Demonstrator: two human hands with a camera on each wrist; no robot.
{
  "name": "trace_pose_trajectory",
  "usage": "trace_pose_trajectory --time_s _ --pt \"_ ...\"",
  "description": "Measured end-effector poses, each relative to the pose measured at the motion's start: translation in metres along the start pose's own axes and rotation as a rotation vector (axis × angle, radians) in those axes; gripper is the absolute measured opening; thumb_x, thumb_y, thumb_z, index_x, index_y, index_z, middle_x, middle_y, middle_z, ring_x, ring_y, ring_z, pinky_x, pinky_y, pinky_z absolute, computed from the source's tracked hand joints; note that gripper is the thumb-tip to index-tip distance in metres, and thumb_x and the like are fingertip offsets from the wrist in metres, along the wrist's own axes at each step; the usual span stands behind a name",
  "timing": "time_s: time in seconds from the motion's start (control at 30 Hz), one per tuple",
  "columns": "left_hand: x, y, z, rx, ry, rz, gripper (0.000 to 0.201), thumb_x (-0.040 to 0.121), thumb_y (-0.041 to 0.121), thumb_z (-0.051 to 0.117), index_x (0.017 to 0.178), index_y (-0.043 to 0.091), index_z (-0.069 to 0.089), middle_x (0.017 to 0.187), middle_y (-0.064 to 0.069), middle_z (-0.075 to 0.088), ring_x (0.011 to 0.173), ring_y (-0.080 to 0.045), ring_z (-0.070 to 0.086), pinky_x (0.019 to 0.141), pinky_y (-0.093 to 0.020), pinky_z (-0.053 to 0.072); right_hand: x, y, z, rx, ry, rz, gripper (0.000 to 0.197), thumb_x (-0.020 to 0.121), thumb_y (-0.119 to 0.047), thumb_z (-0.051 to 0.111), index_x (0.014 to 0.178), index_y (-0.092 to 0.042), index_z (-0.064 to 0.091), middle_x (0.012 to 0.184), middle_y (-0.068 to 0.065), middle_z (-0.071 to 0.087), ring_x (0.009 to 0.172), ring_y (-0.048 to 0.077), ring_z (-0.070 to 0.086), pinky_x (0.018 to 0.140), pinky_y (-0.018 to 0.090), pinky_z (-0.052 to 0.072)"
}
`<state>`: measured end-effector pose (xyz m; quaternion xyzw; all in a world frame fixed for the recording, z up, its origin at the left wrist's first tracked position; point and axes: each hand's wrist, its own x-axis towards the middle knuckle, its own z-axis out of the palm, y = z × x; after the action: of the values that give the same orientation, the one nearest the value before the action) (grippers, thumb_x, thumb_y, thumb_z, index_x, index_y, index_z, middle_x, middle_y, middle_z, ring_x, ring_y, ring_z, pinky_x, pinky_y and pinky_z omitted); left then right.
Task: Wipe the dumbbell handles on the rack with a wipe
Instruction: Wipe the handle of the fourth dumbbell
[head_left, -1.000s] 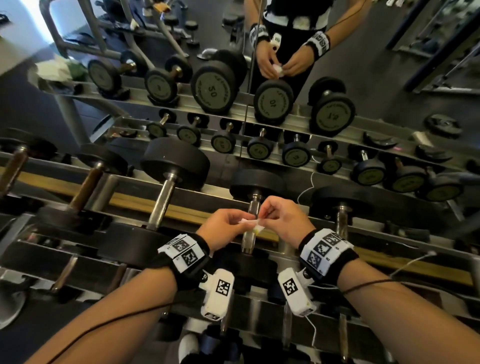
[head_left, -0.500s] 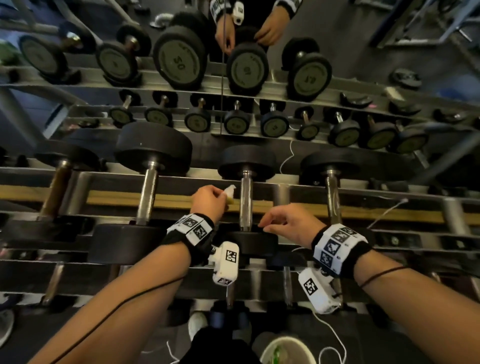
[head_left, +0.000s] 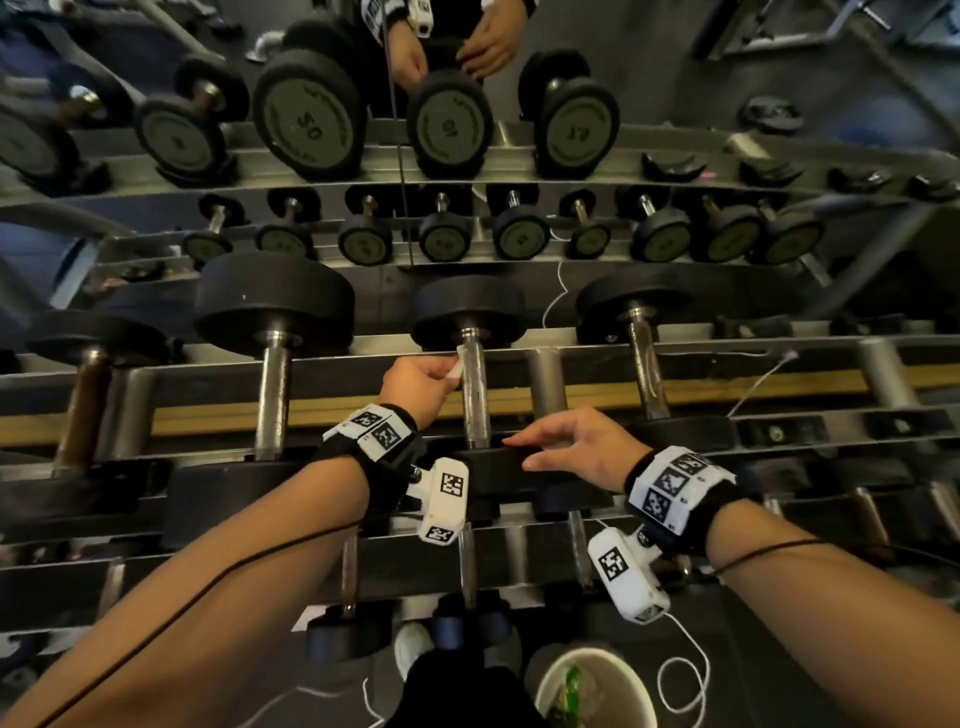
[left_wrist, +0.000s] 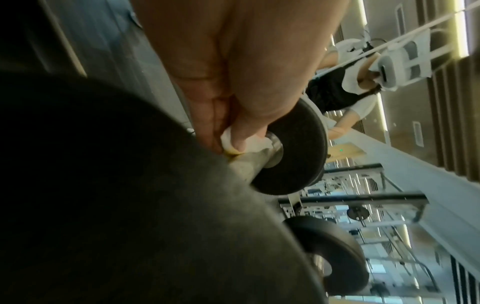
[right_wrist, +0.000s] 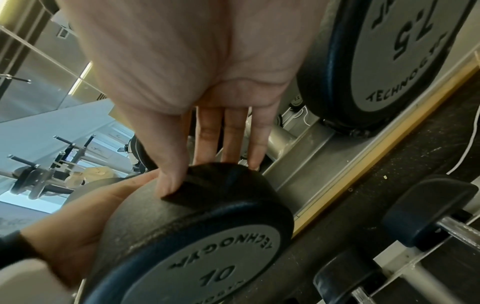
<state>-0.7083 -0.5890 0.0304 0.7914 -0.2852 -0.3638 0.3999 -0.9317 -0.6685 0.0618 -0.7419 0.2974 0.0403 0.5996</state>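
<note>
A small white wipe (head_left: 457, 364) is pinched in my left hand (head_left: 447, 371) and pressed against the left side of the middle dumbbell's chrome handle (head_left: 475, 400), close to its far black head (head_left: 467, 312). The left wrist view shows thumb and fingers squeezing the wipe (left_wrist: 249, 142) onto the handle (left_wrist: 259, 162) beside that head (left_wrist: 296, 152). My right hand (head_left: 524, 452) rests on the near head (head_left: 488, 467) of the same dumbbell. In the right wrist view its fingers (right_wrist: 231, 142) lie straight over the head marked 10 (right_wrist: 197, 236).
Larger dumbbells lie on the rack (head_left: 779, 387) to the left (head_left: 272, 384) and right (head_left: 644, 374). A mirror behind repeats the rack and my hands. Smaller dumbbells sit on the lower tier (head_left: 467, 571). A white bin (head_left: 550, 680) and a loose white cord (head_left: 685, 680) are on the floor.
Both hands held the wipe together a second ago. The left hand has carried it to the far end of the handle, and the right hand has dropped onto the near head.
</note>
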Motion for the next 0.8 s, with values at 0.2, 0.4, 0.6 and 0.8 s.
trace_pose_trajectory --time_s 0.2,0.4,0.6,0.8 --pt "-0.039 -0.007 -0.007 0.188 -0.168 0.089 0.022 0.091 0.021 0.068 0.112 0.025 0.074 0.109 0.008 0.074 0.101 -0.001 0.062 0.088 -0.02 0.044 0.0 -0.002 0.0 0.02 -0.001 0.021 0.028 0.082 -0.013 0.073 0.106 -0.027 0.074 0.104 -0.009 0.074 0.1 0.003 0.067 0.09 0.023 0.051" --pt "-0.038 0.006 -0.026 0.333 -0.252 0.05 0.021 0.089 0.012 0.067 0.106 0.021 0.078 0.105 0.001 0.075 0.1 -0.013 0.067 0.094 -0.031 0.052 0.001 -0.004 -0.002 -0.015 0.0 0.051 0.026 0.082 -0.016 0.074 0.102 -0.032 0.074 0.102 -0.011 0.074 0.098 0.002 0.066 0.094 0.031 0.05" --pt "0.001 0.016 -0.015 0.138 0.052 -0.028 0.03 0.09 0.016 0.065 0.119 0.016 0.071 0.115 -0.008 0.072 0.112 -0.022 0.064 0.104 -0.035 0.046 0.001 0.0 0.001 -0.011 0.027 0.076 0.027 0.081 -0.019 0.075 0.102 -0.037 0.074 0.104 -0.014 0.073 0.101 0.002 0.066 0.1 0.038 0.049" --pt "-0.001 0.005 0.002 0.102 -0.114 -0.115 0.02 0.091 0.018 0.066 0.108 0.013 0.076 0.097 -0.011 0.075 0.091 -0.026 0.071 0.087 -0.035 0.058 -0.002 0.008 0.008 0.064 0.096 0.042 0.029 0.08 -0.016 0.076 0.099 -0.037 0.075 0.106 -0.01 0.074 0.105 0.007 0.066 0.103 0.041 0.048"
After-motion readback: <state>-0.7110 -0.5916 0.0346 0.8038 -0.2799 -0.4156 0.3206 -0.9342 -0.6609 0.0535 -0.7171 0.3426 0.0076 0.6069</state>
